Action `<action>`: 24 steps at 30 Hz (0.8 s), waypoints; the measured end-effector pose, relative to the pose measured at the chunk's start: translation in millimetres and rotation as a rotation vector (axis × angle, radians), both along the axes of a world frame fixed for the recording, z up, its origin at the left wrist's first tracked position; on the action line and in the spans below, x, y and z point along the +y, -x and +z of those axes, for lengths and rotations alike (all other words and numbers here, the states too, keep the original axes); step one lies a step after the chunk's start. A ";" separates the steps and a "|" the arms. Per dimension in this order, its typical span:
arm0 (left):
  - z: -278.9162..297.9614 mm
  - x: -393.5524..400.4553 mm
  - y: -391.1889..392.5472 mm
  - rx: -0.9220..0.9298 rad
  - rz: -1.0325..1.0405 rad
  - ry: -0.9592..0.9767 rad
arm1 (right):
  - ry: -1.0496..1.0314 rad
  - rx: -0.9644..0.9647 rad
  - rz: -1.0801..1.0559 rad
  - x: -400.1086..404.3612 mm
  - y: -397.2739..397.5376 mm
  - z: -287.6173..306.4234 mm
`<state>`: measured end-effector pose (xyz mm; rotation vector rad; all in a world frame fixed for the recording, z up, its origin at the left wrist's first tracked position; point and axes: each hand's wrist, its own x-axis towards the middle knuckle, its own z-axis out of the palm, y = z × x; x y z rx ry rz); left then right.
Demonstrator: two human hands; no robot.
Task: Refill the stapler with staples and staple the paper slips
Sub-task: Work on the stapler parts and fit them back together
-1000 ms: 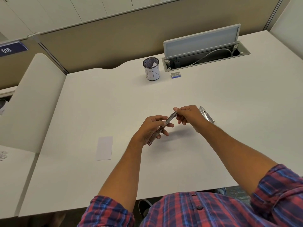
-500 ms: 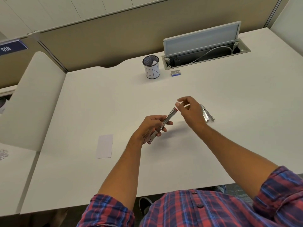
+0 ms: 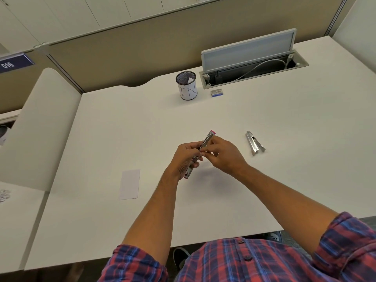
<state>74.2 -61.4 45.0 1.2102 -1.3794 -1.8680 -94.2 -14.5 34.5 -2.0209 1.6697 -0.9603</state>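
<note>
Half a second back his right hand (image 3: 225,154) was lifted off with its fingers spread; now it has come back down onto the middle of the long pink-ended metal stapler body (image 3: 200,153), which the left hand (image 3: 186,157) has kept hold of over the white desk (image 3: 284,180).

From where I stand, this looks like the loading step: seating staples into the open channel. To do it well he should keep the channel level and steady with the left hand, and slide rather than press, so the strip does not break.

Left fingers are curled round the lower half of the body, gripping it firmly. Right thumb and fingertips are pinched close together at the channel; whether a staple strip sits between them I cannot tell, it is too small to see.

Just to his right the shiny silver metal stapler part (image 3: 254,143) lies untouched. One white rectangular paper slip (image 3: 129,184) lies to his left, and the small blue staple box (image 3: 216,92) near the mesh pen cup (image 3: 186,85).
</note>
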 end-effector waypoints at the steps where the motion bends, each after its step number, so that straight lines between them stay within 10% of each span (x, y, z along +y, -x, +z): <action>1: 0.9 -0.2 0.6 -0.001 0.010 0.000 | -0.021 -0.036 0.001 -0.1 -0.5 0.1; 14: 13.1 0.8 5.6 -0.092 0.008 0.066 | -0.321 -0.874 -0.178 -6.9 9.1 -7.0; 24: 9.5 -3.4 10.4 -1.076 -0.567 0.751 | -0.451 0.222 0.023 -2.3 21.8 -32.4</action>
